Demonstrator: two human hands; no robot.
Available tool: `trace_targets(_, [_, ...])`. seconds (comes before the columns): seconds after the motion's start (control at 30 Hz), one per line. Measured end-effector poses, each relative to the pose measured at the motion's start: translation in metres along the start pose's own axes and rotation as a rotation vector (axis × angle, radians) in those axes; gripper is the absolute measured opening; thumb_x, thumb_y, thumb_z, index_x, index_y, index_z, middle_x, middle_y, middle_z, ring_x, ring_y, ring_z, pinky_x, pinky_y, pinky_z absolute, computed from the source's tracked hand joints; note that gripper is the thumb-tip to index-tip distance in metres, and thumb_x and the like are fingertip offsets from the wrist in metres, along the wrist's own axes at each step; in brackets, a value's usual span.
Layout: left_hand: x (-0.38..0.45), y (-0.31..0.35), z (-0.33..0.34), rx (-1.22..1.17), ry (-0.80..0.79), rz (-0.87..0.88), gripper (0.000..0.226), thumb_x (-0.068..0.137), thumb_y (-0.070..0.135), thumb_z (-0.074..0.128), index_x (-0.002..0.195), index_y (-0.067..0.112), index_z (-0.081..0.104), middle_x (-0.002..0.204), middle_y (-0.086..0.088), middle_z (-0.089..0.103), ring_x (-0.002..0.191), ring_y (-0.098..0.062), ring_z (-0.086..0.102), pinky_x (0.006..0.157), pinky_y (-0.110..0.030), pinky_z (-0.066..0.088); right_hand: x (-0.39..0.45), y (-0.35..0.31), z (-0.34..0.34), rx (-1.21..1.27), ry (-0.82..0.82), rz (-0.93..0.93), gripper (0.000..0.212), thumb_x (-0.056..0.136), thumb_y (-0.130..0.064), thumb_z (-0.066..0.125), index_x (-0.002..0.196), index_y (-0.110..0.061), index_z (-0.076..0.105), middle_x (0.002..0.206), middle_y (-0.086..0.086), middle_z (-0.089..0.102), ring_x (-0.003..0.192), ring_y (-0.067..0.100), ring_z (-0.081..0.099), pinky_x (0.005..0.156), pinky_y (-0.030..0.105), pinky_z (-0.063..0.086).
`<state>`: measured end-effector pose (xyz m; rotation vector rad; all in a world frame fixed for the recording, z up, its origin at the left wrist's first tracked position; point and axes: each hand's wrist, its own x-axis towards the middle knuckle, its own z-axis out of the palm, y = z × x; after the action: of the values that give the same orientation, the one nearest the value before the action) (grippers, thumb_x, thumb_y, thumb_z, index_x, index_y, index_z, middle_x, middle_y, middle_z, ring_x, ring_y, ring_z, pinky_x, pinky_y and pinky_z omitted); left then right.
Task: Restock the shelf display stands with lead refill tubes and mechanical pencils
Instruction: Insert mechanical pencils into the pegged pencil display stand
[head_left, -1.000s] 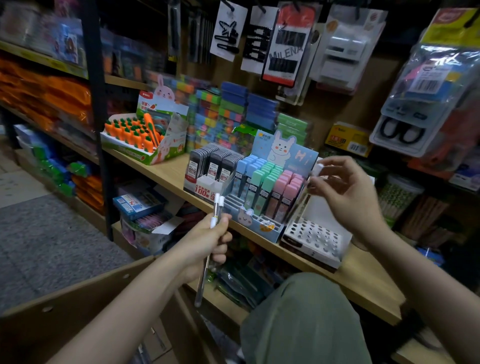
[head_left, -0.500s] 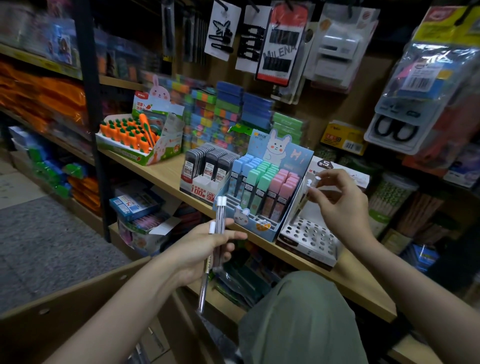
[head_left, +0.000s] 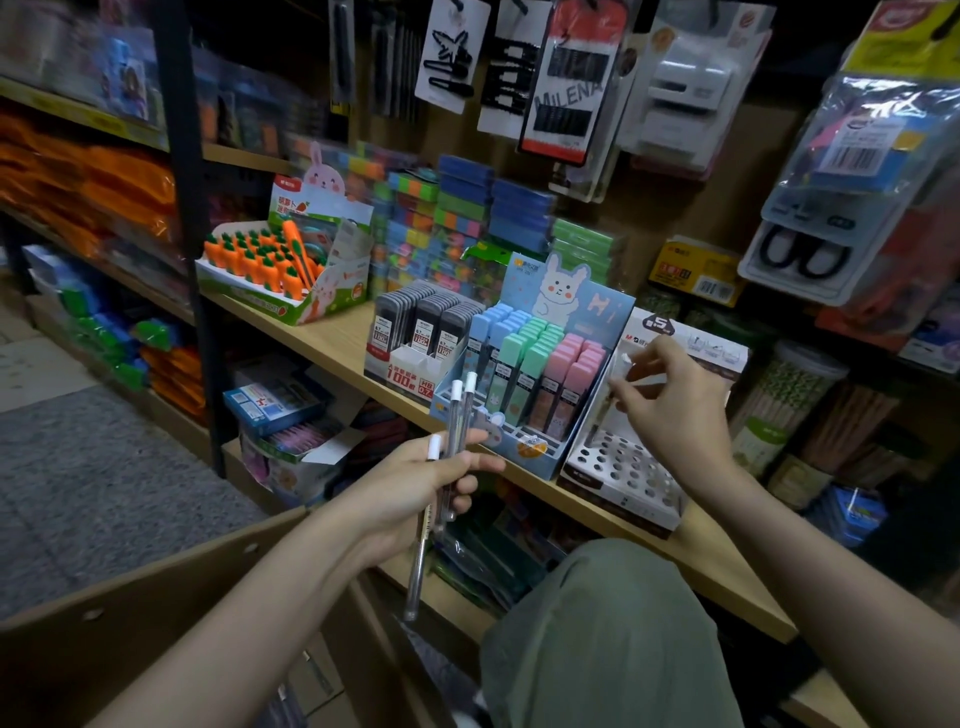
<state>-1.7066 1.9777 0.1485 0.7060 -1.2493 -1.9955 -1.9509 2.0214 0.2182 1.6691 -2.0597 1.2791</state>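
Observation:
My left hand (head_left: 415, 483) grips three clear mechanical pencils (head_left: 457, 415) with white caps, held upright below the shelf edge. My right hand (head_left: 670, 410) pinches one more white-capped pencil (head_left: 615, 379) and holds it tilted over the white display stand (head_left: 618, 467), whose top is full of round holes. Just left of that stand is a blue bunny display (head_left: 535, 374) with blue, green and pink lead refill tubes. Further left a box of black lead refill tubes (head_left: 421, 332) stands on the wooden shelf (head_left: 332, 338).
A carrot-eraser box (head_left: 275, 270) sits at the shelf's left end, with stacked coloured erasers (head_left: 457, 218) behind. Hair clips and scissors packs hang above. Jars of pencils (head_left: 795, 400) stand to the right. A cardboard box flap (head_left: 130, 623) lies under my left arm, my knee (head_left: 597, 634) below.
My right hand has moved down with the pencil, from above the white stand to just over its holes. My left hand has stayed put with its pencils.

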Motion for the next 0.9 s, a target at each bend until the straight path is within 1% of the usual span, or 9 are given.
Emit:
trace_targets(0.17, [-0.005, 0.005, 0.002, -0.056, -0.116, 0.009, 0.027, 0.1, 0.008, 0.045, 0.125, 0.011, 0.058, 0.106, -0.01, 0.072, 0.064, -0.009, 0.057, 0.058, -0.023, 0.051, -0.007, 0.0, 0.001, -0.088, -0.04, 0.0, 0.017, 0.086, -0.022, 0.072, 0.094, -0.021, 0.057, 0.081, -0.014, 0.062, 0.068, -0.002, 0.061, 0.067, 0.033, 0.059])
trace_targets(0.3, [-0.008, 0.008, 0.003, 0.006, -0.191, 0.02, 0.031, 0.101, 0.014, 0.045, 0.129, 0.019, 0.057, 0.109, -0.006, 0.072, 0.064, -0.007, 0.057, 0.058, -0.02, 0.048, -0.016, -0.006, -0.007, -0.122, 0.009, -0.044, 0.037, 0.087, -0.029, 0.071, 0.121, -0.025, 0.059, 0.106, -0.004, 0.056, 0.07, 0.003, 0.058, 0.072, 0.024, 0.049])
trace_targets(0.37, [-0.009, 0.007, 0.004, 0.039, -0.234, 0.034, 0.032, 0.1, 0.016, 0.046, 0.129, 0.018, 0.058, 0.109, -0.005, 0.071, 0.064, -0.007, 0.055, 0.059, -0.021, 0.044, -0.023, -0.02, -0.008, -0.004, -0.037, -0.09, 0.039, 0.088, -0.029, 0.069, 0.125, -0.028, 0.058, 0.102, -0.009, 0.057, 0.078, 0.006, 0.06, 0.072, 0.023, 0.051])
trace_targets(0.5, [-0.013, 0.009, 0.011, 0.083, -0.276, 0.037, 0.032, 0.1, 0.016, 0.046, 0.13, 0.012, 0.054, 0.109, -0.005, 0.07, 0.065, -0.007, 0.051, 0.061, -0.021, 0.041, -0.035, -0.06, 0.005, 0.324, -0.33, -0.074, 0.038, 0.087, -0.027, 0.07, 0.123, -0.027, 0.06, 0.091, -0.01, 0.07, 0.086, -0.001, 0.066, 0.078, 0.018, 0.054])
trace_targets(0.63, [-0.019, 0.018, 0.021, 0.196, -0.324, 0.059, 0.033, 0.102, 0.017, 0.042, 0.132, 0.004, 0.047, 0.087, 0.005, 0.072, 0.067, -0.008, 0.055, 0.062, -0.019, 0.046, -0.039, -0.077, 0.01, 0.478, -0.33, -0.003, 0.029, 0.082, -0.022, 0.076, 0.108, -0.021, 0.063, 0.082, -0.001, 0.072, 0.079, 0.008, 0.07, 0.076, 0.023, 0.056])
trace_targets(0.7, [-0.021, 0.019, 0.025, 0.148, -0.278, 0.067, 0.032, 0.101, 0.014, 0.042, 0.131, 0.007, 0.051, 0.101, -0.002, 0.073, 0.081, -0.013, 0.066, 0.074, -0.024, 0.055, -0.039, -0.073, 0.006, 0.579, -0.328, 0.029, 0.023, 0.082, -0.017, 0.075, 0.103, -0.019, 0.064, 0.078, -0.003, 0.072, 0.076, 0.007, 0.07, 0.077, 0.025, 0.057])
trace_targets(0.77, [-0.02, 0.019, 0.028, 0.087, -0.17, 0.068, 0.031, 0.101, 0.014, 0.043, 0.129, 0.018, 0.057, 0.115, -0.005, 0.071, 0.102, -0.019, 0.068, 0.088, -0.032, 0.057, -0.034, -0.061, -0.006, 0.619, -0.298, 0.056, 0.028, 0.084, -0.014, 0.072, 0.11, -0.018, 0.063, 0.079, 0.0, 0.073, 0.081, 0.011, 0.071, 0.083, 0.034, 0.057])
trace_targets(0.8, [-0.02, 0.018, 0.027, 0.114, -0.102, 0.08, 0.031, 0.101, 0.016, 0.043, 0.127, 0.023, 0.058, 0.115, -0.003, 0.071, 0.104, -0.019, 0.068, 0.087, -0.035, 0.057, -0.03, -0.052, -0.015, 0.612, -0.259, 0.063, 0.033, 0.085, -0.014, 0.071, 0.114, -0.023, 0.06, 0.081, 0.001, 0.074, 0.082, 0.013, 0.072, 0.083, 0.037, 0.057])
trace_targets(0.9, [-0.019, 0.014, 0.022, 0.341, 0.058, 0.14, 0.028, 0.103, 0.024, 0.04, 0.124, 0.033, 0.056, 0.086, -0.002, 0.07, 0.063, -0.015, 0.06, 0.061, -0.029, 0.048, -0.015, -0.016, -0.047, 0.468, -0.076, -0.008, 0.041, 0.088, -0.013, 0.07, 0.113, -0.038, 0.049, 0.082, -0.002, 0.072, 0.076, 0.008, 0.072, 0.073, 0.031, 0.06])
